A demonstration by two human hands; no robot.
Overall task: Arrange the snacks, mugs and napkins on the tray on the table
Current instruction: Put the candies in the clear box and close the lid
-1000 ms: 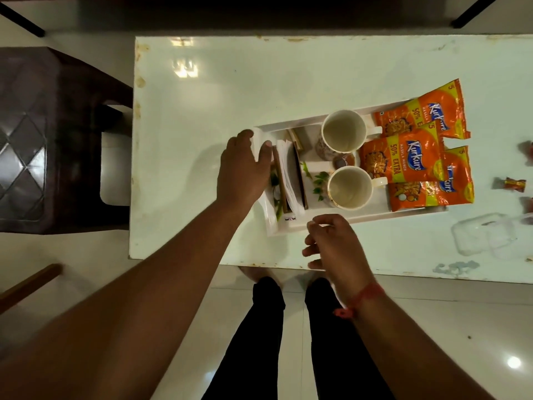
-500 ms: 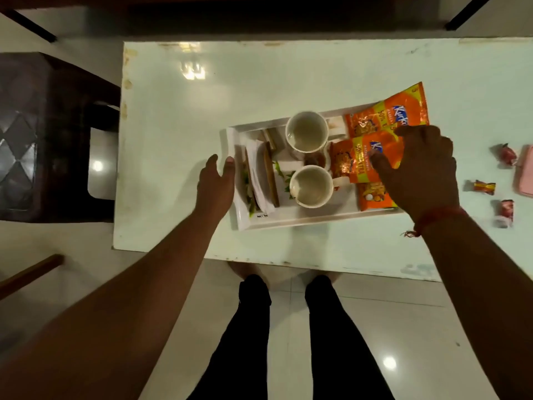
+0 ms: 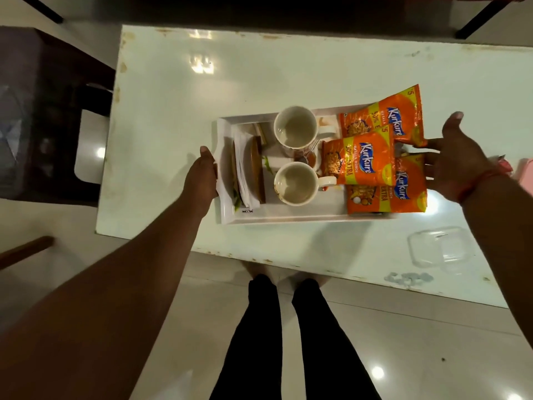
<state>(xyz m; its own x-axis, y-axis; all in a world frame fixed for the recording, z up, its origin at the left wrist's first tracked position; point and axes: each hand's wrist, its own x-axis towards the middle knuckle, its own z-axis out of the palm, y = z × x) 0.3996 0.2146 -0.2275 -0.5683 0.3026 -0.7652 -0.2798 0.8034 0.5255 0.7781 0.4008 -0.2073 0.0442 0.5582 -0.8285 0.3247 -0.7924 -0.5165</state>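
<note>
A white tray (image 3: 288,217) lies on the white table (image 3: 259,67). It holds two empty white mugs (image 3: 294,127) (image 3: 295,183), white napkins (image 3: 245,174) standing in a brown holder at its left end, and three orange snack packets (image 3: 360,160) overlapping at its right end. My left hand (image 3: 202,180) grips the tray's left rim, thumb on top. My right hand (image 3: 458,163) is at the tray's right end. Its fingers reach under the packets and are partly hidden, while its thumb stands up, apart from them.
A clear plastic box (image 3: 441,246) lies on the table near its front edge, right of the tray. A wrapped sweet (image 3: 504,166) and a pink thing (image 3: 527,174) show behind my right wrist. A dark chair (image 3: 43,111) stands left of the table.
My right hand has come off the top of the packets and moved to the tray's right end, palm turned inward. My left hand stays at the tray's left rim.
</note>
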